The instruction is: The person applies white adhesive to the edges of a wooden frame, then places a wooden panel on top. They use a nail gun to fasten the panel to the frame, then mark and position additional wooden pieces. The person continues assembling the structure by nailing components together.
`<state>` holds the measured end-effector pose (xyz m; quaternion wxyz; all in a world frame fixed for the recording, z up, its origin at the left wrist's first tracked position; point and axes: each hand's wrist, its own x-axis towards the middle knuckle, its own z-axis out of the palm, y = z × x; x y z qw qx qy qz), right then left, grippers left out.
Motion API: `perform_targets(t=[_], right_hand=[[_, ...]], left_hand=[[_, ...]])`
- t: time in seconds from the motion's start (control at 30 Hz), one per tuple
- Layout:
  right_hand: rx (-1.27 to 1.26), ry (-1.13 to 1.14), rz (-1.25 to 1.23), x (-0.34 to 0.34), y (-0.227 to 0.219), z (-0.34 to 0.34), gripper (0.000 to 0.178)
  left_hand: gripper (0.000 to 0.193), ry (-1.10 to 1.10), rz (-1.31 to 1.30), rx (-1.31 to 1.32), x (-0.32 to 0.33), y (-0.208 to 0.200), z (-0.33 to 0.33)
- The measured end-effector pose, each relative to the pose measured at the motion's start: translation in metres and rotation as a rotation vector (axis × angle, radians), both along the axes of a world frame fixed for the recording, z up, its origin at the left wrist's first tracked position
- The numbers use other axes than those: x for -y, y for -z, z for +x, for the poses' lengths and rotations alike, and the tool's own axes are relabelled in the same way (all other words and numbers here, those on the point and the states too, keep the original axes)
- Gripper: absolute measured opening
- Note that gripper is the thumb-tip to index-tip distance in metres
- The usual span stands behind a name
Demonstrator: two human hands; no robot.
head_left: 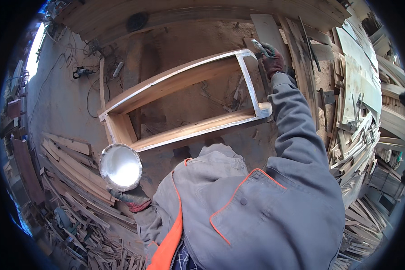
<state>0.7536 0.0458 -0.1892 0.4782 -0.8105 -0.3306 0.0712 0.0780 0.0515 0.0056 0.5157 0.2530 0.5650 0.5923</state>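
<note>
My left hand (131, 196), in a dark glove with a red cuff, is closed on a round tub (102, 167) of white liquid, its rim crusted with white. At the far right corner of a long wooden frame (175, 85), my gloved right hand (272, 59) grips what looks like a small brush (258, 45) smeared with white. The frame's upward edges carry a white coat all round, and a crosspiece (249, 81) near its right end is white too. Below the frame's left end hangs the tub. The brush's tip is just above the frame's corner, apparently not touching it.
Thick boards (202, 15) lie along the far side, and more planks (301, 63) stand at the right. Stacked strips (72, 157) and scrap wood (108, 243) cover the lower left. A corded power tool (82, 72) lies on the dusty floor at left. Sheets and offcuts (360, 90) pile up far right.
</note>
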Motion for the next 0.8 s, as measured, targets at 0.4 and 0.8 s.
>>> perform_targets(t=[0.4,0.8], right_hand=[[0.344,-0.571,-0.459,0.121,-0.026,-0.074,0.024],[0.317,-0.087,-0.470,0.235,-0.016,-0.164,0.030]], left_hand=[[0.080,0.043,0.021,-0.019,0.005,0.021,0.002],[0.083,0.037,0.102,0.051,0.036,0.039,0.011]])
